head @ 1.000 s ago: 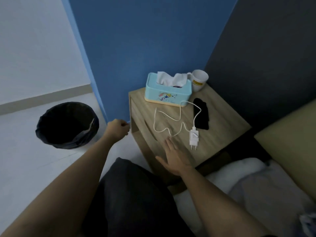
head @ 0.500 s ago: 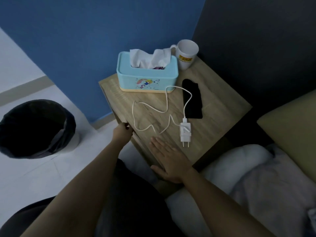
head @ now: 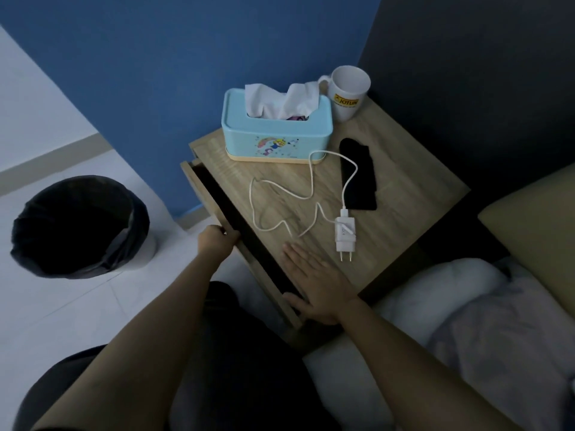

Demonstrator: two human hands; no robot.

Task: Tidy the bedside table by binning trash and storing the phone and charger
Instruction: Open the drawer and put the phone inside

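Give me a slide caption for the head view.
Left hand pulls the drawer open; charger and phone on top.

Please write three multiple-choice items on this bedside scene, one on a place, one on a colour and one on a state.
1. Where does the black phone lie?
A. in the bin
B. on the wooden bedside table, right of the white charger cable
C. on the bed

2. What colour is the tissue box?
A. light blue
B. red
C. green

3. How is the wooden drawer?
A. shut
B. removed
C. slightly open, left hand gripping its front

Answers: B, it lies flat on the tabletop; A, its plastic shell is pale blue; C, a dark gap shows along the top.
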